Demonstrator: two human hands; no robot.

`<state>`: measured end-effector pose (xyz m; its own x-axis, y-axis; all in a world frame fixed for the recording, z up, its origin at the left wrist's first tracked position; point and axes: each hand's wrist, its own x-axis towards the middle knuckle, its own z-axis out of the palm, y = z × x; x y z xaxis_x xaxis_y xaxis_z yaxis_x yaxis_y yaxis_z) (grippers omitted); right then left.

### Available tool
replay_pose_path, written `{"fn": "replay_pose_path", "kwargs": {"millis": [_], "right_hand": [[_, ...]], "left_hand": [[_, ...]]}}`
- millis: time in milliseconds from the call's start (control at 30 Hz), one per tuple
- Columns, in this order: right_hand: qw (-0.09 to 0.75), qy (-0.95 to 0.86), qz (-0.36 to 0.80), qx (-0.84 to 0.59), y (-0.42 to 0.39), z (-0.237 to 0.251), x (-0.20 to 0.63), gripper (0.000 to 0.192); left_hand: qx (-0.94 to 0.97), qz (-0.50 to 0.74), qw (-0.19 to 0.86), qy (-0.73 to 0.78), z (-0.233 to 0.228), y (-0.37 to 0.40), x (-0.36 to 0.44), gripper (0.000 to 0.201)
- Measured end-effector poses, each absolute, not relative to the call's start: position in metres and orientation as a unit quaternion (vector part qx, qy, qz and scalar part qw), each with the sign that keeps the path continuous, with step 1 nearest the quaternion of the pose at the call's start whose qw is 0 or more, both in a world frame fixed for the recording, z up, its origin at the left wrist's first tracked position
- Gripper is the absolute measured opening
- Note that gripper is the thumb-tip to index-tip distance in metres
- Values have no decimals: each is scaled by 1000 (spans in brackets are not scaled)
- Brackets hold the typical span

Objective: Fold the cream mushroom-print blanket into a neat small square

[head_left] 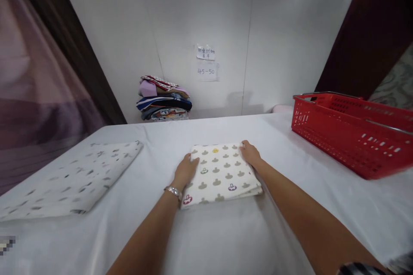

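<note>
A folded white cloth (222, 176) printed with grey mushroom-like shapes and a few coloured ones lies on the white-covered table (142, 236) in front of me. My left hand (186, 171) grips its left edge, thumb on top and the other fingers mostly out of sight. At the far right corner, my right hand (250, 154) holds the cloth's edge, with its fingertips partly hidden. Farther left lies another white cloth (80, 176) with dark, feather-like marks, spread flat and apart from my hands.
A red plastic basket (348, 137) with metal handles stands on the table's right side. Behind the far edge rises a stack of folded clothes (164, 101) against the wall. Two paper notes (206, 71) are stuck there. A pinkish curtain (35, 90) hangs at the left.
</note>
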<state>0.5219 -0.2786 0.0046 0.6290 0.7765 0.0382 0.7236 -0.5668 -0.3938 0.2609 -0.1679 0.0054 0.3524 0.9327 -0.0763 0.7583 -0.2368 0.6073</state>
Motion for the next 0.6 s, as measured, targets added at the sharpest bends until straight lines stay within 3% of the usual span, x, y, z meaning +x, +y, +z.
{"fn": "replay_pose_path", "kwargs": {"millis": [167,300,433,600], "right_hand": [[148,-454,40,-878,-276,22,514,33],[157,-578,-12,-801,-270,29,484,50],[113,-654,38,-747,-270,8,465,67],[69,-640,64,-763,-274,-6,469,70]], "left_hand": [[765,171,303,542,1,-166,259,61],[764,176,306,540,0,-166,260,61],[760,189,317,535,-1,-165,261,59],[771,175,287,541,1,-168,261,57]]}}
